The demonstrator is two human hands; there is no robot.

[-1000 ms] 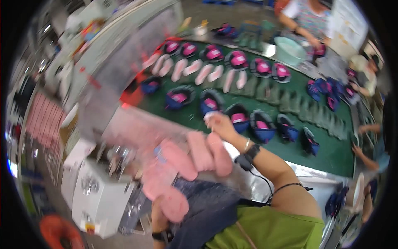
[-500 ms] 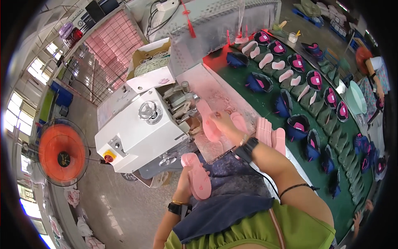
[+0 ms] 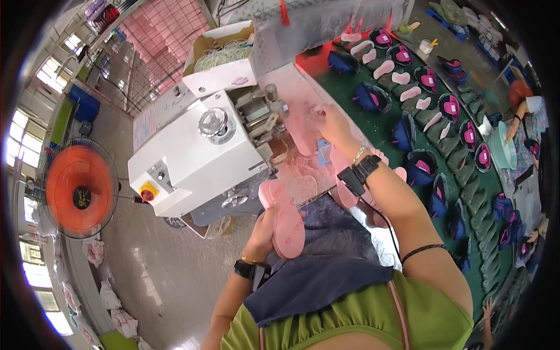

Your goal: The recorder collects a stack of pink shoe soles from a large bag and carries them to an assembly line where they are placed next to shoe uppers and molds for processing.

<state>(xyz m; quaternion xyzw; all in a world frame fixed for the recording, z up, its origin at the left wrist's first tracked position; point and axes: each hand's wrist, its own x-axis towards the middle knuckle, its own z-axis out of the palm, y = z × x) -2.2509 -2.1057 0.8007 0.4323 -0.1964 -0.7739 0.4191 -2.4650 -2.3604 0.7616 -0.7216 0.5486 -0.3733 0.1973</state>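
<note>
My left hand (image 3: 265, 230) grips a pink sandal sole (image 3: 284, 217) upright over my lap, just below the white machine (image 3: 198, 151). My right hand (image 3: 331, 121) reaches across the pale pink work surface (image 3: 297, 96) beside the machine's metal rollers (image 3: 268, 111); its fingers touch a pink sole lying flat there, and whether it grips that sole I cannot tell. More pink soles (image 3: 350, 186) lie under my right forearm, by the black wrist device (image 3: 357, 175).
A green conveyor (image 3: 466, 175) at the right carries several blue and pink sandals and loose pink soles. Another person (image 3: 525, 116) works at its far side near a teal bowl (image 3: 503, 146). An orange fan (image 3: 79, 186) stands at left. A cardboard box (image 3: 224, 55) sits behind the machine.
The view has swung left from the conveyor toward the machine. My right hand has gone from the conveyor to the pink surface by the rollers. My left hand still holds a pink sole.
</note>
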